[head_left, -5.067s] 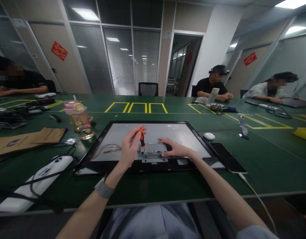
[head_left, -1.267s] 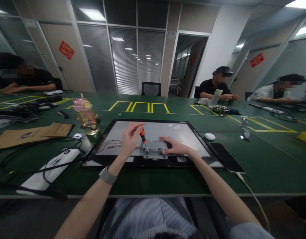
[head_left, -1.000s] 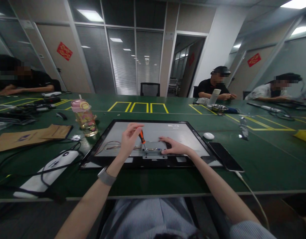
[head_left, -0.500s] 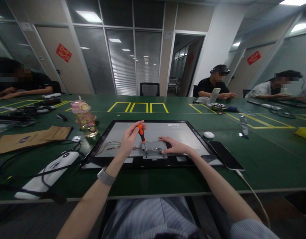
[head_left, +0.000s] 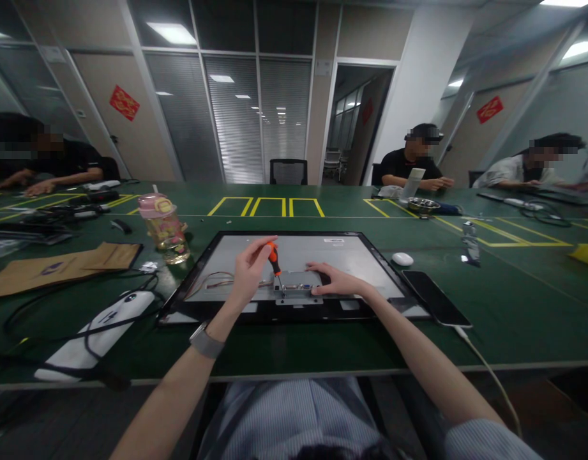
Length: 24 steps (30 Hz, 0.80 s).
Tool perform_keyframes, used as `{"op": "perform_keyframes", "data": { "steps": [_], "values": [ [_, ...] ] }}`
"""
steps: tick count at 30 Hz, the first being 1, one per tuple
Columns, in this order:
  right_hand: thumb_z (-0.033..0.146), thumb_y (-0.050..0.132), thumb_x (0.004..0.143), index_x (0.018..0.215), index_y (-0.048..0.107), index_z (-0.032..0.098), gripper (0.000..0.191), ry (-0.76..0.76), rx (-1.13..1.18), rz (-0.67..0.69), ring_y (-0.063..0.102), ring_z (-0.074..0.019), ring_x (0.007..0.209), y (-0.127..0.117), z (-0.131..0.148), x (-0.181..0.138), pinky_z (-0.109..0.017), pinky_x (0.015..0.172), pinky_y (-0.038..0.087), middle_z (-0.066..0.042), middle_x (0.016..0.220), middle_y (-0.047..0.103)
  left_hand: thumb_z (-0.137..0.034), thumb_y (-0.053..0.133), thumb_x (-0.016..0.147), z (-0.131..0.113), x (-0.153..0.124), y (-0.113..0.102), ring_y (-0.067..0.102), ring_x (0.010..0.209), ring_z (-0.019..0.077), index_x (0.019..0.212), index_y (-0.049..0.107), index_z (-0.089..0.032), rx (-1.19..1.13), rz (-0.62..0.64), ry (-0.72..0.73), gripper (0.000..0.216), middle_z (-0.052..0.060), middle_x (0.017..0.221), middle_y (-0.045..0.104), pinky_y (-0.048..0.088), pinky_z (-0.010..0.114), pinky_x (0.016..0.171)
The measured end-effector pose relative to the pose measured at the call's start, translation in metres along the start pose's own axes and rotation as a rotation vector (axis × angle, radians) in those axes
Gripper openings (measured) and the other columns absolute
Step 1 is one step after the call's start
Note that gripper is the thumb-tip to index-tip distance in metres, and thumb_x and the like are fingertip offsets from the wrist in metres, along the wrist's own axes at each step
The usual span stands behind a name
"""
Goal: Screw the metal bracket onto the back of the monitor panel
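Left hand (head_left: 248, 271) pinches the orange screwdriver (head_left: 274, 260) upright, tip down on the bracket (head_left: 297, 289) at the panel's (head_left: 370, 265) near edge, right hand (head_left: 334, 283) pressed flat beside it, so keep it vertical and that palm firm, bottle (head_left: 164, 229) well clear beyond.

A: Support surface?
B: Green table (head_left: 322, 348), yellow marked boxes.
A: Items directly on it?
B: Monitor panel (head_left: 294, 259), phone (head_left: 435, 298), white mouse (head_left: 402, 259), pink-lidded bottle (head_left: 163, 227), brown envelopes (head_left: 59, 265), metal bowl (head_left: 421, 206).

grey watch band (head_left: 206, 340) on left wrist, striped blue clothing (head_left: 294, 415).
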State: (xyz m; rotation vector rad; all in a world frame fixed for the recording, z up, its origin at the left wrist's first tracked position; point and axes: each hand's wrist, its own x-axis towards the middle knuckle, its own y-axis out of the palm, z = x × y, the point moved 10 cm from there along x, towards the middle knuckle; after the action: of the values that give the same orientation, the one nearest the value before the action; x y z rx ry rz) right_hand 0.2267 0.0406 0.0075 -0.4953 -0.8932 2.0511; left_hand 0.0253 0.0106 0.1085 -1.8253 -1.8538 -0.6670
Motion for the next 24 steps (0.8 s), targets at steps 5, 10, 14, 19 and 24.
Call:
{"op": "perform_keyframes", "data": {
  "steps": [5,10,14,19,24],
  "values": [
    [0.067,0.067,0.069,0.137,0.047,0.022,0.084,-0.015,-0.008,-0.003,0.028,-0.0299,0.143,0.0,0.0,0.0,-0.047,0.12,0.018,-0.01,0.154,0.034,-0.035,0.065,0.083,-0.008,0.0,-0.002,0.061,0.085,0.0152,0.092,0.073,-0.02,0.041,-0.042,0.078,0.02,0.005,0.094,0.063,0.05,0.025,0.076],
    [0.064,0.068,0.07,0.136,0.048,0.026,0.079,-0.005,0.01,-0.004,0.029,-0.0292,0.143,0.0,-0.001,0.0,-0.048,0.119,0.019,-0.007,0.154,0.034,-0.038,0.052,0.091,0.002,-0.002,0.002,0.066,0.089,0.0176,0.108,0.069,-0.018,-0.068,0.007,0.004,0.031,0.006,0.095,0.069,0.05,0.03,0.083],
    [0.064,0.068,0.069,0.135,0.048,0.027,0.078,-0.012,0.021,-0.006,0.03,-0.0289,0.143,0.0,0.0,0.0,-0.049,0.119,0.019,-0.007,0.155,0.033,-0.035,0.064,0.084,-0.002,-0.002,-0.001,0.06,0.074,0.0132,0.1,0.071,-0.019,0.027,-0.032,0.036,0.023,0.002,0.083,0.064,0.049,0.025,0.072],
    [0.064,0.068,0.07,0.136,0.048,0.026,0.079,-0.003,0.007,0.004,0.029,-0.0294,0.143,0.0,0.0,-0.001,-0.049,0.119,0.02,-0.007,0.155,0.033,-0.034,0.06,0.087,-0.012,-0.002,-0.01,0.058,0.083,0.0154,0.091,0.071,-0.02,0.141,-0.129,0.1,0.019,0.005,0.091,0.061,0.049,0.027,0.076],
    [0.065,0.067,0.07,0.136,0.048,0.025,0.08,0.003,0.003,-0.002,0.031,-0.0297,0.142,0.0,0.0,-0.001,-0.049,0.119,0.02,-0.008,0.155,0.033,-0.035,0.049,0.094,-0.014,-0.004,-0.008,0.06,0.093,0.0188,0.102,0.07,-0.019,0.156,-0.099,0.115,0.027,0.006,0.097,0.066,0.046,0.031,0.087]
  ]
}}
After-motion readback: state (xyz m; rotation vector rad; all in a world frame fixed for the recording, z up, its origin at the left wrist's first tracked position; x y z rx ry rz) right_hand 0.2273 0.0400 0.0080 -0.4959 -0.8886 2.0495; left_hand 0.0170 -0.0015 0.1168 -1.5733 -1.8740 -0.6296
